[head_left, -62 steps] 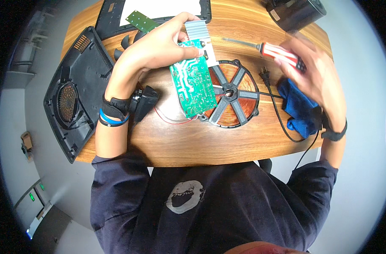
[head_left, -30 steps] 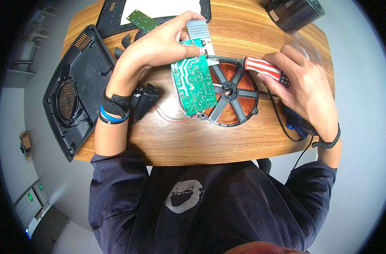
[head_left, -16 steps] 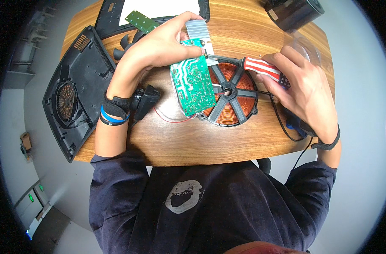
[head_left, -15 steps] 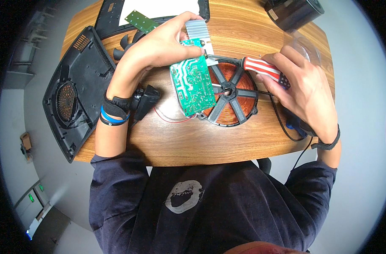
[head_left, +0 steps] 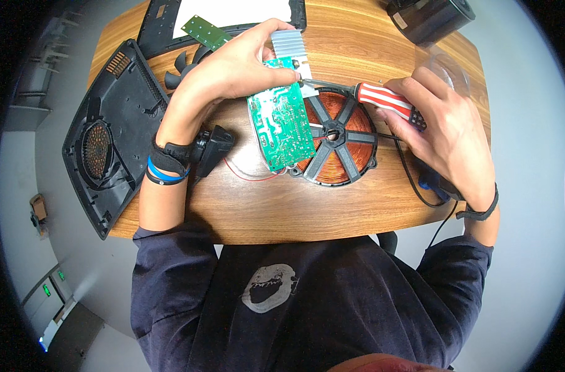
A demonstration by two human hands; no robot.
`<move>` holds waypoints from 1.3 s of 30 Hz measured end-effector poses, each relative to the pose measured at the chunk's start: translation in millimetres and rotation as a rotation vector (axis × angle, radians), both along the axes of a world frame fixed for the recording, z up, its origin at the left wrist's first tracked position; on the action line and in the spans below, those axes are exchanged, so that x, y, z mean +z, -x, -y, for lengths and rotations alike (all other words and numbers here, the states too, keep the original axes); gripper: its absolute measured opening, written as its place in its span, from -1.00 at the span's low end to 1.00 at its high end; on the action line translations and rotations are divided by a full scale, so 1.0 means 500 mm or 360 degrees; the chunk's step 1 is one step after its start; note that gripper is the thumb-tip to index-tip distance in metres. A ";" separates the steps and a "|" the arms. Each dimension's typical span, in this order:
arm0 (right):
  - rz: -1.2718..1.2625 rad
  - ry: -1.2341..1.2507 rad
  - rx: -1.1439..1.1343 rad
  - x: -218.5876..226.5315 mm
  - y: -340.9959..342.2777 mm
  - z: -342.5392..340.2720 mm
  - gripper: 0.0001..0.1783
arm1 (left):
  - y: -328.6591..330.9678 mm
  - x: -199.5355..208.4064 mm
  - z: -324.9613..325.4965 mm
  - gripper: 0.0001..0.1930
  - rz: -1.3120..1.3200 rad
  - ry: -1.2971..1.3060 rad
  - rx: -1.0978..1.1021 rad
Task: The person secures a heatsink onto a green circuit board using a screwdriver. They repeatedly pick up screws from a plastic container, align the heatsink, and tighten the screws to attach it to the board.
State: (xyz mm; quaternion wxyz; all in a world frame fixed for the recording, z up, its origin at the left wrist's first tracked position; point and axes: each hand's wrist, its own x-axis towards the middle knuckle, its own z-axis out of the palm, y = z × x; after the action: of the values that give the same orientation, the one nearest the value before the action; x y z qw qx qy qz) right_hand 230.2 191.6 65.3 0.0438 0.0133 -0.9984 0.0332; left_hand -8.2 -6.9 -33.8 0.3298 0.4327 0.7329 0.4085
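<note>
A green circuit board (head_left: pixel 281 127) with a silver finned heat sink (head_left: pixel 289 44) at its far end is gripped by my left hand (head_left: pixel 239 65), thumb on the board's face and fingers behind. My right hand (head_left: pixel 440 115) is closed on a screwdriver (head_left: pixel 385 99) with a red-and-white striped handle. Its shaft points left, and the tip meets the board's edge beside the heat sink, close to my left thumb. Partly under the board lies a round copper coil (head_left: pixel 351 142) on a black spoked frame.
At the left lies a black plastic housing (head_left: pixel 118 111) with a round grille. Behind my left hand are a black fan (head_left: pixel 180 67), a narrow green board (head_left: pixel 205 32) and a white panel (head_left: pixel 233 11). A dark cylindrical container (head_left: pixel 428 22) stands far right; black cables (head_left: pixel 413 183) run below my right hand.
Almost nothing differs. The screwdriver's handle has turned or shifted very slightly in my right hand, while my left hand keeps its hold on the circuit board.
</note>
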 end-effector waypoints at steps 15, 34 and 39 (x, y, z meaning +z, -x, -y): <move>-0.0020 0.0003 -0.0009 0.008 0.001 0.010 -0.70 | 0.005 -0.015 -0.012 -0.27 -0.0071 0.0032 0.0018; -0.0096 0.0009 0.0069 0.009 0.007 -0.006 -0.68 | -0.010 0.008 -0.010 -0.23 -0.0058 0.0088 0.0075; -0.0088 0.0017 0.0077 0.010 0.007 -0.015 -0.68 | -0.003 -0.003 -0.012 -0.23 -0.0106 0.0084 0.0061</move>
State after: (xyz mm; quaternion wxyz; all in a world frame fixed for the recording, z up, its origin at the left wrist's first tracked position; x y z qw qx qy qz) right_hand 226.7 198.9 70.5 0.0706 0.0380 -0.9960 0.0391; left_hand -6.7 -1.1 -35.5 0.3087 0.4231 0.7621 0.3807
